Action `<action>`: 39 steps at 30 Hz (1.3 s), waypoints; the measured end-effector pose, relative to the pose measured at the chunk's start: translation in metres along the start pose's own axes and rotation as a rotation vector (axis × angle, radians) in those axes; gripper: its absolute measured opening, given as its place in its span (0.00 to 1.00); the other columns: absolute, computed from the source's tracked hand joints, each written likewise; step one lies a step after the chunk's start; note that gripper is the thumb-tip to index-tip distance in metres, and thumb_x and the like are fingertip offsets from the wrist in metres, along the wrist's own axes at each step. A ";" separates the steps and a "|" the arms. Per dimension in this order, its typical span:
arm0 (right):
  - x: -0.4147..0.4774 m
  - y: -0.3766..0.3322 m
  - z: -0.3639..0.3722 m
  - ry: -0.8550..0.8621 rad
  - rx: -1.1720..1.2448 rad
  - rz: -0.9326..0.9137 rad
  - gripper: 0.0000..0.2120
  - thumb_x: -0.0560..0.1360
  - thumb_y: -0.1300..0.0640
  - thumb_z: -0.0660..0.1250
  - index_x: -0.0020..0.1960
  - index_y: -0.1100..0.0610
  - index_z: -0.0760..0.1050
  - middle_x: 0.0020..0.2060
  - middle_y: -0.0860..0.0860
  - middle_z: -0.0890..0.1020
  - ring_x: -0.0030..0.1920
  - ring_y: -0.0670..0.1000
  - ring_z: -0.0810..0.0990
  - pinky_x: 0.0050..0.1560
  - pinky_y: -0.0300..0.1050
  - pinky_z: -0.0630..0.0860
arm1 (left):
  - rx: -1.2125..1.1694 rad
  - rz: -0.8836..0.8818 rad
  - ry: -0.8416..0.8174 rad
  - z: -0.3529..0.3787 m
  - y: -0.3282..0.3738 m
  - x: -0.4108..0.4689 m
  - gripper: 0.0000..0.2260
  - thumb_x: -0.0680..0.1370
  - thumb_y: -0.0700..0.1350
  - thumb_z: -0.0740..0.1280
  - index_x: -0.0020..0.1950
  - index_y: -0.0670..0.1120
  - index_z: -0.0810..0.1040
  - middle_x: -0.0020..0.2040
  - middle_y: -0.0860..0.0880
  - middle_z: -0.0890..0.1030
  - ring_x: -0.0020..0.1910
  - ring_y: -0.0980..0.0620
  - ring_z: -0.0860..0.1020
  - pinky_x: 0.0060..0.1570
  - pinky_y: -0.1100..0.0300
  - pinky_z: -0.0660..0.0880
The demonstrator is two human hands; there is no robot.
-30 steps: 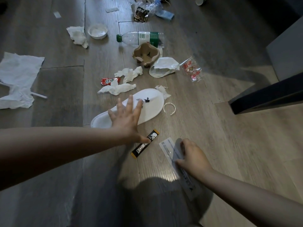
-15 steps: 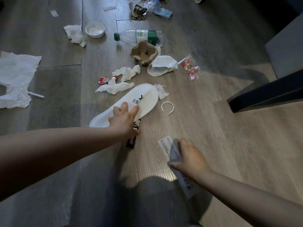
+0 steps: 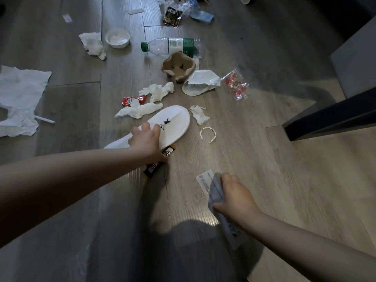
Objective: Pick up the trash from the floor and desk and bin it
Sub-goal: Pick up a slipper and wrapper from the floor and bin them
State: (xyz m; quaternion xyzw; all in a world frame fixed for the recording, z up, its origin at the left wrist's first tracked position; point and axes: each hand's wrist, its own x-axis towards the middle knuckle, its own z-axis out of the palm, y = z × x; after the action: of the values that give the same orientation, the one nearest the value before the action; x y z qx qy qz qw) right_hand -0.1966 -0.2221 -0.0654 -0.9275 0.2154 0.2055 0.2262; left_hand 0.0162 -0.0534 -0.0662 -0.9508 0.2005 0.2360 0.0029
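Observation:
Trash lies scattered over the wooden floor. My left hand [image 3: 146,141] grips the near edge of a white slipper [image 3: 176,121], fingers curled over its top. A black sachet [image 3: 154,169] is caught under the same hand, its ends sticking out below the slipper. My right hand [image 3: 234,198] pinches a long white paper slip [image 3: 205,180] that rests on the floor, part of it hidden under the hand and wrist.
Beyond the slipper lie crumpled tissues [image 3: 157,91], a red ketchup packet [image 3: 133,100], a plastic ring [image 3: 207,134], a white wrapper [image 3: 201,82], a candy bag [image 3: 236,85], a cardboard holder [image 3: 179,67], a plastic bottle [image 3: 171,45] and a white bowl [image 3: 118,38]. Dark furniture [image 3: 329,117] stands at right.
My left hand went from spread open above the slipper to closed on its edge, drawing the black sachet under it. My right hand kept its hold on the paper slip.

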 end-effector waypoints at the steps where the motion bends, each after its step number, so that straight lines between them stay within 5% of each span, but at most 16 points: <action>1: 0.000 0.000 0.000 -0.004 -0.005 -0.001 0.29 0.68 0.52 0.73 0.63 0.56 0.64 0.59 0.53 0.70 0.54 0.53 0.75 0.47 0.40 0.71 | -0.006 0.013 0.002 -0.003 0.000 0.001 0.40 0.63 0.60 0.77 0.68 0.48 0.63 0.65 0.42 0.65 0.61 0.39 0.66 0.51 0.49 0.71; 12: -0.001 -0.003 -0.003 -0.016 -0.023 -0.004 0.29 0.68 0.50 0.72 0.64 0.55 0.64 0.59 0.53 0.70 0.54 0.53 0.74 0.46 0.39 0.67 | -0.023 0.091 -0.020 -0.014 -0.010 0.002 0.26 0.66 0.51 0.77 0.58 0.44 0.72 0.56 0.41 0.69 0.48 0.42 0.74 0.40 0.55 0.71; 17: -0.002 -0.002 -0.004 -0.019 0.007 -0.012 0.26 0.69 0.52 0.72 0.62 0.55 0.66 0.57 0.52 0.72 0.51 0.51 0.75 0.44 0.38 0.68 | -0.244 0.148 -0.080 -0.032 -0.033 0.005 0.22 0.70 0.47 0.75 0.60 0.43 0.75 0.54 0.44 0.77 0.49 0.47 0.75 0.45 0.53 0.76; 21: -0.003 -0.009 -0.001 -0.018 0.070 -0.013 0.18 0.73 0.55 0.69 0.60 0.57 0.69 0.53 0.53 0.78 0.51 0.52 0.79 0.47 0.42 0.75 | -0.371 0.138 0.012 -0.047 -0.050 -0.001 0.10 0.70 0.43 0.74 0.49 0.45 0.77 0.47 0.45 0.78 0.45 0.48 0.75 0.41 0.52 0.75; 24: -0.006 -0.012 0.000 -0.012 0.037 -0.032 0.18 0.75 0.53 0.67 0.62 0.57 0.70 0.55 0.53 0.79 0.54 0.52 0.79 0.51 0.42 0.75 | -0.538 0.104 0.082 -0.057 -0.060 -0.007 0.10 0.70 0.40 0.73 0.48 0.46 0.76 0.44 0.48 0.77 0.43 0.49 0.77 0.36 0.59 0.73; 28: -0.005 -0.011 0.000 0.018 -0.033 -0.037 0.20 0.72 0.53 0.69 0.62 0.54 0.69 0.57 0.51 0.73 0.54 0.51 0.76 0.46 0.38 0.68 | -0.583 0.064 0.143 -0.061 -0.066 -0.013 0.13 0.69 0.38 0.72 0.52 0.40 0.77 0.46 0.42 0.80 0.46 0.43 0.78 0.44 0.50 0.76; 33: -0.009 -0.011 0.010 -0.033 0.065 -0.058 0.17 0.71 0.60 0.69 0.57 0.52 0.70 0.51 0.49 0.78 0.49 0.48 0.78 0.46 0.39 0.73 | -0.571 0.085 0.129 -0.055 -0.070 -0.021 0.10 0.68 0.39 0.72 0.41 0.51 0.74 0.37 0.53 0.76 0.36 0.53 0.74 0.30 0.62 0.66; 39: 0.032 -0.024 -0.015 0.084 0.107 -0.161 0.11 0.69 0.59 0.68 0.51 0.52 0.73 0.41 0.45 0.79 0.42 0.48 0.79 0.41 0.43 0.75 | -0.572 0.132 0.099 -0.047 -0.076 -0.024 0.13 0.70 0.40 0.71 0.53 0.47 0.77 0.44 0.51 0.77 0.44 0.50 0.76 0.38 0.58 0.71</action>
State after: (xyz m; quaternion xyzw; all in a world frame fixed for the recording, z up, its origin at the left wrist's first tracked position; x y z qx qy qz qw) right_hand -0.1546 -0.2205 -0.0603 -0.9361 0.1602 0.1358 0.2821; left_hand 0.0468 0.0208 -0.0198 -0.9083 0.1871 0.2358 -0.2904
